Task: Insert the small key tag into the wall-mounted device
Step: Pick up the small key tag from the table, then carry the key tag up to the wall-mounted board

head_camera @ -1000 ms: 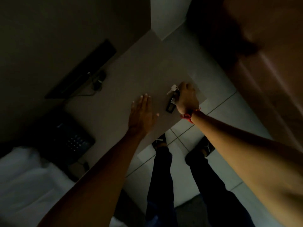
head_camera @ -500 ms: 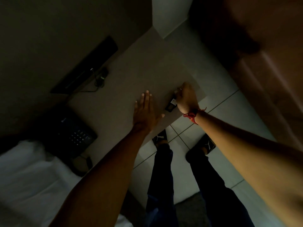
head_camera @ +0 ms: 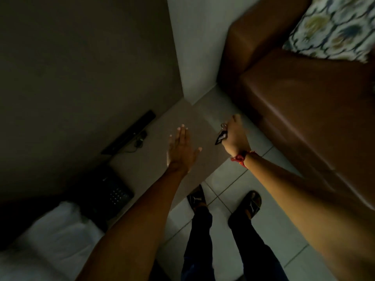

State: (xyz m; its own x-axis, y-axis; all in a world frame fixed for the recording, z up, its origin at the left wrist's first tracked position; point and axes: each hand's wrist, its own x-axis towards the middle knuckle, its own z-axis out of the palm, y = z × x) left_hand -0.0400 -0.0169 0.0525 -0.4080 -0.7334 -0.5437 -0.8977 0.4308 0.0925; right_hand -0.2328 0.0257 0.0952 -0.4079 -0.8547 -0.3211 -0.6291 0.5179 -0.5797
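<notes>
My right hand (head_camera: 235, 136), with a red thread at the wrist, is closed around a small dark key tag (head_camera: 220, 137) with a metal ring and key at its top. The tag hangs just above the right end of the grey bedside table (head_camera: 188, 118). My left hand (head_camera: 181, 149) lies flat over the tabletop, fingers spread, holding nothing. No wall-mounted device shows in this dim view.
A black bar (head_camera: 129, 132) with a cable lies along the wall on the table. A black telephone (head_camera: 113, 191) sits at the table's left end beside a white pillow (head_camera: 52, 240). A brown sofa (head_camera: 304, 102) with a patterned cushion (head_camera: 332, 27) stands to the right. My feet (head_camera: 223, 201) are on tiled floor.
My right hand has closed on the key tag and raised it off the tabletop. The view has shifted so the sofa and cushion show. My left hand stays flat.
</notes>
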